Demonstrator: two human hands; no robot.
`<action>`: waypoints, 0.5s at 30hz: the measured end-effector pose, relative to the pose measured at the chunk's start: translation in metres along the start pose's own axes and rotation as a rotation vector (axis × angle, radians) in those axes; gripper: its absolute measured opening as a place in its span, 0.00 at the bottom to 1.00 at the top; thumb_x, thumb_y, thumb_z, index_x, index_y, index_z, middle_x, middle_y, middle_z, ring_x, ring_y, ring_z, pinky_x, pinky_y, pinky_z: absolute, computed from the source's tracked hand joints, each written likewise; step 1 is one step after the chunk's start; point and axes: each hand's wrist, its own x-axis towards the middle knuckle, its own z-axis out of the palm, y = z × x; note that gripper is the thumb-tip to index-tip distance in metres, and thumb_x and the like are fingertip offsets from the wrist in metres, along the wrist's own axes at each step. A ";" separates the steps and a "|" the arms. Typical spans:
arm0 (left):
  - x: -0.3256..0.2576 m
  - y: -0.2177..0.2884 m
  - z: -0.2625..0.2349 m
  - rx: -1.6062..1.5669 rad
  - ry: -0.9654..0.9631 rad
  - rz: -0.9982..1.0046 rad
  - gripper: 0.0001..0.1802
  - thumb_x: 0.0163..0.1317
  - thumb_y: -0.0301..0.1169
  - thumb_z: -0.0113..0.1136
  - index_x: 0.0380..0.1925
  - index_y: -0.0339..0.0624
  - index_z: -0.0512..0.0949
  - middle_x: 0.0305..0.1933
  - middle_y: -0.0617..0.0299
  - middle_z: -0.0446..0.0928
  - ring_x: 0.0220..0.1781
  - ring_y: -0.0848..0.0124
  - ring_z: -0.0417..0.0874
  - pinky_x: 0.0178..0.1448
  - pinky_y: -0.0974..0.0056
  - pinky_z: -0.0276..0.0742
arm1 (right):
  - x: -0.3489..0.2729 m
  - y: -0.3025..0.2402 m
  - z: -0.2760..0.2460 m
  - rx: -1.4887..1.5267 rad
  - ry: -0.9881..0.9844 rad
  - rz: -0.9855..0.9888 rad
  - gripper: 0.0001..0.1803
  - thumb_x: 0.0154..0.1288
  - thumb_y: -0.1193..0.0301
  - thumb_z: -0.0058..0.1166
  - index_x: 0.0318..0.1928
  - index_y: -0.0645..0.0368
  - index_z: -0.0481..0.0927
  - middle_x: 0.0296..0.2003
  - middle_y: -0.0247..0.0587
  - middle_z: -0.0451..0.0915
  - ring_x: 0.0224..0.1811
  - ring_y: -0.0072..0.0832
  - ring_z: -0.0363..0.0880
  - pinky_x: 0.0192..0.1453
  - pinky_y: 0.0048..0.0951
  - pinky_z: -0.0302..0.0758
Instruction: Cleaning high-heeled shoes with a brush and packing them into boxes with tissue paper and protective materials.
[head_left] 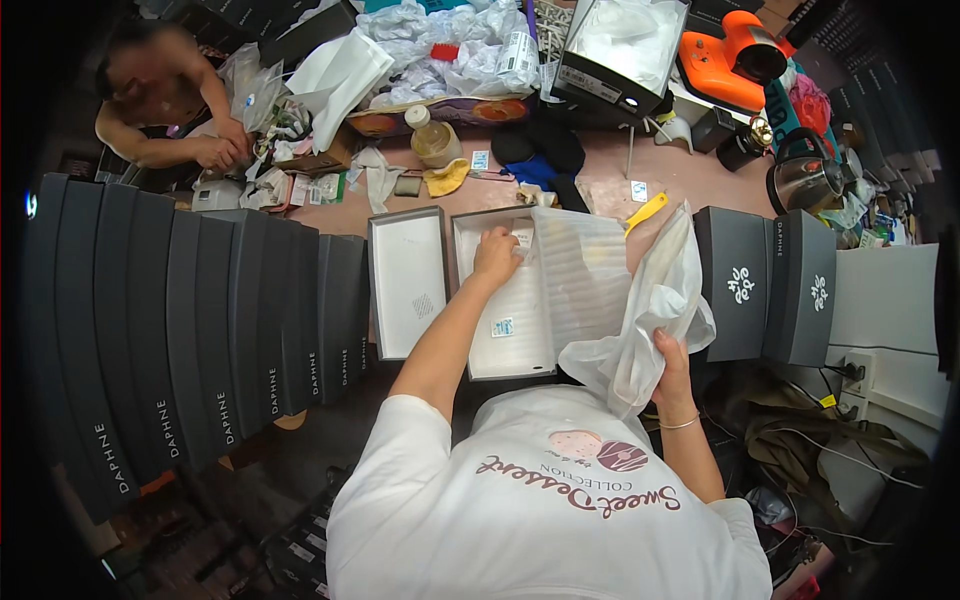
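An open grey cardboard box with a white inside [510, 300] lies flat just under the left hand [496, 255]. It has thin white paper and a small sticker in it. The left hand reaches into the far end of this box, with its fingers bent down and resting on the white paper there; it is not gripping anything that can be seen. Just to the left of that hand lies the flat grey box lid with a white inside [407, 283], with nothing in it but a small dotted mark. The right hand [672, 362] is closed tight on the bottom of a crumpled white see-through plastic bag [650, 300], holding it up beside the box, so the bag hangs partly over the box's right edge. What is in the bag cannot be seen. Far left of the left hand stands a long row of shut dark grey boxes [190, 320]. Just right of the right hand stand two more shut dark grey boxes [765, 285].
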 end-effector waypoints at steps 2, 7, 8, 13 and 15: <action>0.002 0.000 0.006 -0.030 -0.023 -0.001 0.12 0.48 0.29 0.64 0.35 0.39 0.82 0.52 0.49 0.76 0.53 0.54 0.76 0.59 0.56 0.70 | -0.004 0.004 -0.001 -0.007 -0.009 0.014 0.36 0.58 0.64 0.56 0.64 0.64 0.58 0.50 0.42 0.71 0.50 0.27 0.73 0.53 0.29 0.73; -0.003 -0.014 -0.005 -0.077 -0.016 -0.011 0.27 0.46 0.30 0.66 0.51 0.46 0.76 0.47 0.52 0.78 0.50 0.54 0.78 0.53 0.55 0.74 | -0.007 0.012 -0.001 0.018 0.043 -0.017 0.34 0.59 0.64 0.55 0.64 0.63 0.59 0.51 0.42 0.72 0.51 0.29 0.74 0.53 0.30 0.74; -0.003 -0.011 -0.006 0.004 -0.093 -0.022 0.31 0.46 0.30 0.66 0.54 0.47 0.73 0.47 0.50 0.78 0.50 0.54 0.79 0.52 0.54 0.75 | -0.006 0.012 -0.001 0.022 0.057 -0.015 0.35 0.59 0.64 0.55 0.64 0.64 0.59 0.51 0.43 0.71 0.51 0.29 0.73 0.54 0.30 0.73; 0.009 0.014 -0.021 0.337 -0.313 -0.062 0.45 0.45 0.31 0.68 0.65 0.56 0.59 0.45 0.50 0.80 0.47 0.55 0.82 0.49 0.53 0.76 | -0.006 0.012 -0.002 0.026 0.022 0.031 0.33 0.60 0.66 0.53 0.63 0.65 0.59 0.51 0.43 0.72 0.50 0.30 0.75 0.52 0.31 0.75; 0.021 0.014 -0.013 0.428 -0.357 -0.005 0.45 0.44 0.33 0.69 0.64 0.56 0.60 0.44 0.53 0.81 0.45 0.56 0.83 0.48 0.52 0.77 | -0.011 0.014 0.000 0.007 0.039 -0.015 0.33 0.60 0.66 0.53 0.63 0.65 0.60 0.50 0.43 0.72 0.50 0.30 0.75 0.52 0.31 0.75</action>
